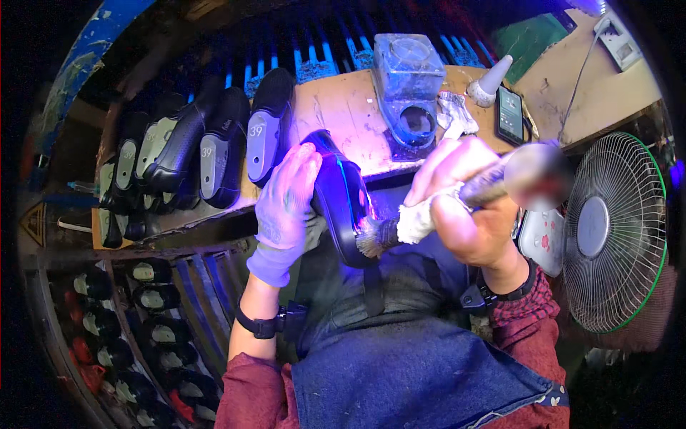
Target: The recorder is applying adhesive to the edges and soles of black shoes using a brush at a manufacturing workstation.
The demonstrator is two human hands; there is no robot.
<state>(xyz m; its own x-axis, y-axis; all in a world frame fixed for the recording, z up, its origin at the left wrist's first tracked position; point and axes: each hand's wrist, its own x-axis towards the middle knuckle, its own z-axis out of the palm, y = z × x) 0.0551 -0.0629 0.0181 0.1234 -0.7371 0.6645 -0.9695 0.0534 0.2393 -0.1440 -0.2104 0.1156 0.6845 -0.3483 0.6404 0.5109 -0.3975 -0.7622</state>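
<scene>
The left hand [287, 196] is gripping a shoe [338, 204]. The right hand [461, 214] is clasping a brush [388, 234] against the shoe's right side.

Wood bench [343, 107]: row of blk shoes [271, 107] L, clear plastic container [409, 71] far ctr, grey cone [491, 80] + phone [509, 116] far R.

Black shoe [334, 200], pale lavender glove [277, 218], white brush wrapping [420, 219], blue apron [421, 375], maroon sleeve [530, 354], red-and-dark checked cuff [525, 307]

My left hand [281, 204] hides the left edge of the black shoe [339, 214]; my brush handle's [491, 184] right end is blurred.
</scene>
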